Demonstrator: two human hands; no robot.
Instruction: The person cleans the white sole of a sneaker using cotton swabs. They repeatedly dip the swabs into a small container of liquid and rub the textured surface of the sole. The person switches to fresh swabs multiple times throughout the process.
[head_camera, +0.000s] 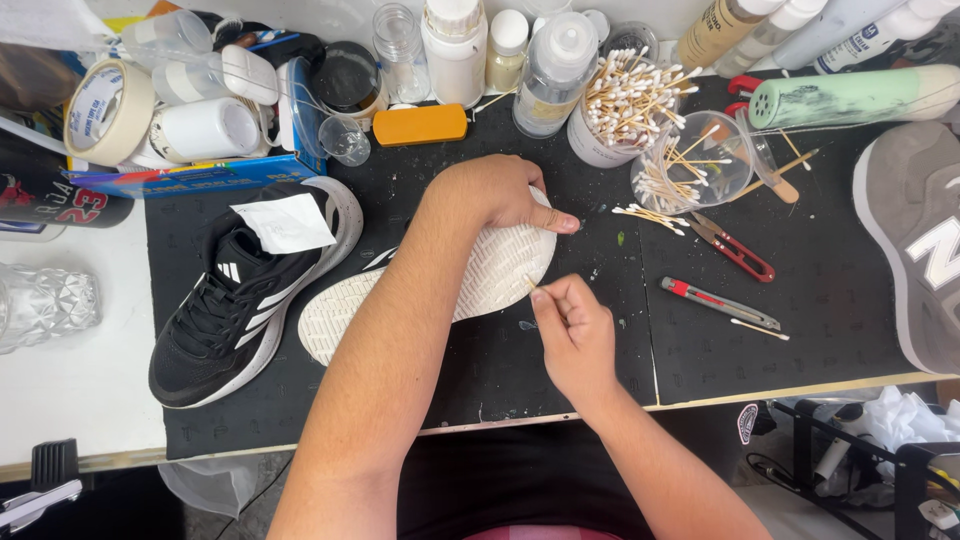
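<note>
Right hand: our right hand (575, 335) is pinched shut on a thin wooden swab stick (534, 288), its tip at the edge of the pale sole.
Left hand: our left hand (500, 192) presses down on the upturned shoe (440, 290), fingers curled over its toe end and gripping it steady on the black mat (560, 370).
Sole: it lies tread up in the middle of the mat, just beside its partner, the black trainer (235, 300), which stands upright with a scrap of white paper (285, 222) on its tongue.
Progress: we judge the sole cleaning to be under way; the tread looks mostly pale, but we cannot tell which grooves are already done.
Left to do: the partner shoe and the grey trainer (915, 240) at the right edge lie untouched.
Supplies: a cup of cotton swabs (628, 100), loose swabs (650, 215), red snips (735, 247) and a utility knife (720, 303) lie near our right hand.
</note>
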